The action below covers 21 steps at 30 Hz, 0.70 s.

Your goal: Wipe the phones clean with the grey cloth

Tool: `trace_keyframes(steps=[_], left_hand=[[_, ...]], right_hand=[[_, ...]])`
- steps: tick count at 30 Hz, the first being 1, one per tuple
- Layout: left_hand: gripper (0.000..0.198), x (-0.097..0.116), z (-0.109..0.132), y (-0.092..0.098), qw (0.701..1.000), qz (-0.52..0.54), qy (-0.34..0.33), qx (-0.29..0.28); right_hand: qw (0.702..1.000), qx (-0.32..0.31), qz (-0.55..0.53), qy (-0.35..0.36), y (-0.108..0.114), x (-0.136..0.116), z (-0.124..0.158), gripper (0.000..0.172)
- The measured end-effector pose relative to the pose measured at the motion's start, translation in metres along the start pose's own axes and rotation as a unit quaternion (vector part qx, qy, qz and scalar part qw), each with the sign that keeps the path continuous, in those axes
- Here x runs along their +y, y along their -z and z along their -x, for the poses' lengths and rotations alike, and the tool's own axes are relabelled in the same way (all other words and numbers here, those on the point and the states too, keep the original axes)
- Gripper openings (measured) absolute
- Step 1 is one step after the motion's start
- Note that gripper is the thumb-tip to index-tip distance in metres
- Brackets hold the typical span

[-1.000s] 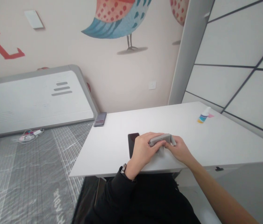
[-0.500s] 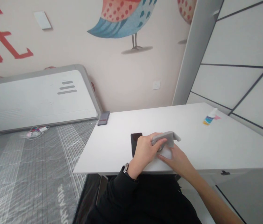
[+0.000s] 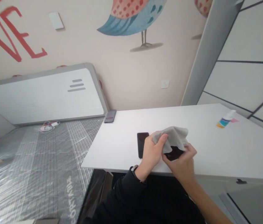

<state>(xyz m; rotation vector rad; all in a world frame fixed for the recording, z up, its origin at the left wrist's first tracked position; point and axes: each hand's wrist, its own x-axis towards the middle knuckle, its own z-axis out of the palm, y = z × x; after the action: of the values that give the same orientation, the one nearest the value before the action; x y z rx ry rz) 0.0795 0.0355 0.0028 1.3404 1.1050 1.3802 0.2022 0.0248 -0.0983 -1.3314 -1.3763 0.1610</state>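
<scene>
A soft grey cloth [image 3: 174,135] is pinched between the thumb and fingers of my left hand [image 3: 152,151], its loose folds spreading to the right. Under its front edge shows a dark, glossy object [image 3: 174,153], which my right hand [image 3: 184,161] grips between thumb and fingers. The cloth covers most of that object, so its exact kind is hidden. Both hands are above the front part of the white table [image 3: 117,143]. Just left of my left hand a phone [image 3: 143,143] lies flat with its dark screen up, partly behind the hand.
A small white, blue and yellow bottle [image 3: 226,119] is at the table's right side, with a pink piece [image 3: 234,120] beside it. A pixelated dark item [image 3: 110,116] sits at the back left corner. Cables [image 3: 49,126] lie on the plastic-covered surface [image 3: 52,161] to the left.
The cloth has spread open over the held object, and a dark glossy face now shows below it. My right hand has turned and taken the object by its edges. The camera view has shifted left.
</scene>
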Motion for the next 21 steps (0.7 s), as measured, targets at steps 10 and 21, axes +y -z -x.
trace_keyframes(steps=[10, 21], left_hand=[[0.034, -0.005, 0.001, 0.017, 0.99, 0.139, -0.011, 0.025], [0.053, -0.015, 0.012, 0.03, 0.945, 0.283, 0.161, -0.033]], right_hand=[[0.974, 0.055, 0.084, 0.202, 0.026, -0.008, -0.018, 0.059], [0.946, -0.001, 0.081, 0.314, 0.033, -0.026, -0.021, 0.038]])
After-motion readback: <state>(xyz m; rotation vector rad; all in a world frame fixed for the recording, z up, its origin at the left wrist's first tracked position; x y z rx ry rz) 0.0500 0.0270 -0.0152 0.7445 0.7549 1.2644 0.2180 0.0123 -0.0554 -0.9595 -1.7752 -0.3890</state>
